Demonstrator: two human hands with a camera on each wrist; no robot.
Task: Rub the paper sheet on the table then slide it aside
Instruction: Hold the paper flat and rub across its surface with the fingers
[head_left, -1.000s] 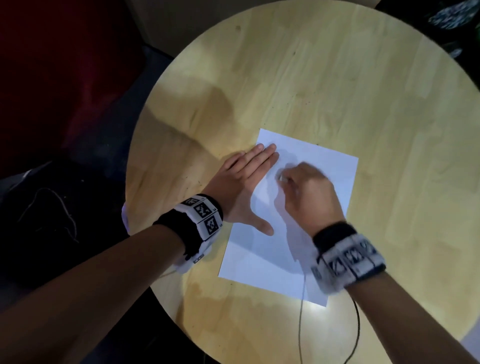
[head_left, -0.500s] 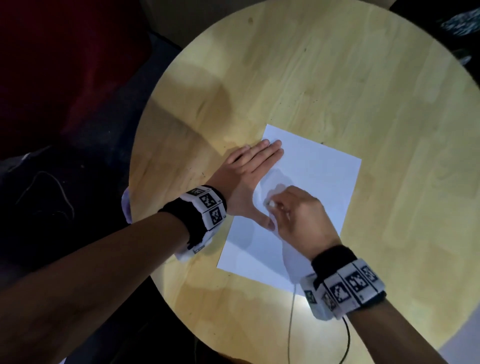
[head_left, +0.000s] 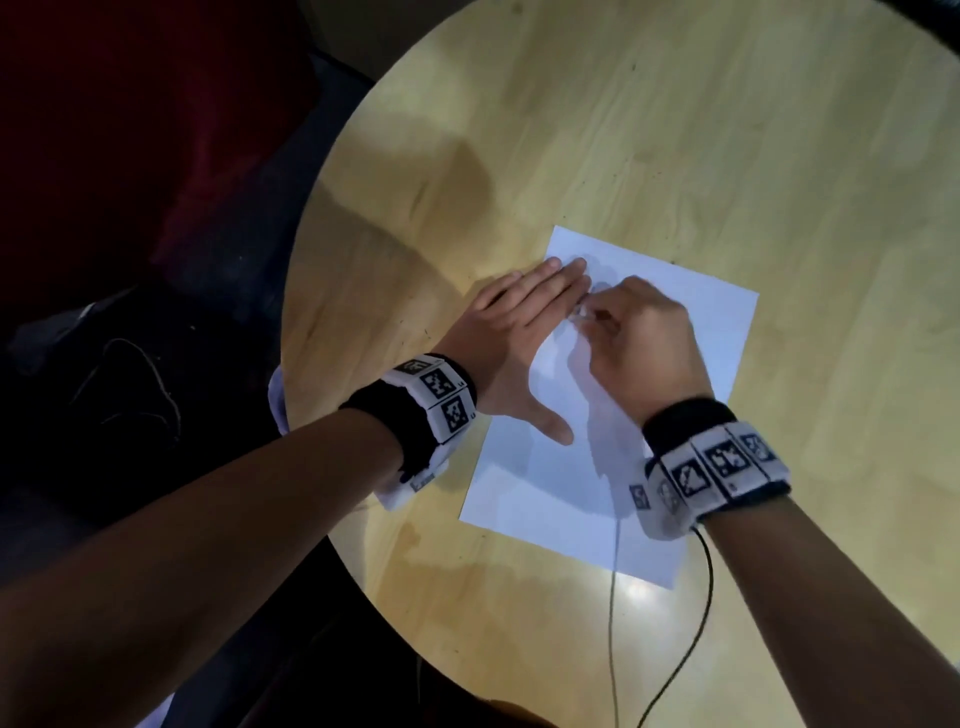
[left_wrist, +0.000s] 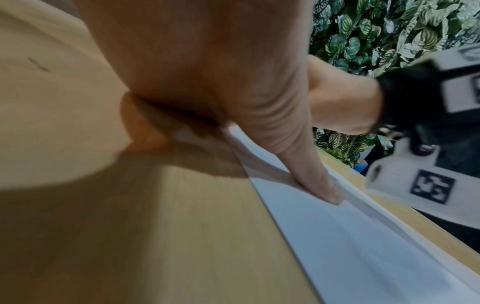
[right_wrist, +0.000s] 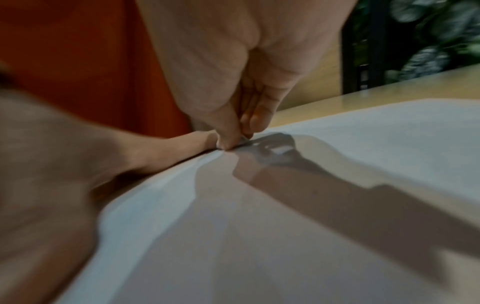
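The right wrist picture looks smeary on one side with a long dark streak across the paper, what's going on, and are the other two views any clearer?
Right wrist view: the left hand is blurred at the near edge, and the streak is a shadow lying across the paper sheet. Left wrist view: the table looks soft and half in shadow. Head view: sharper, with glare near the sheet's near edge, dark surroundings.
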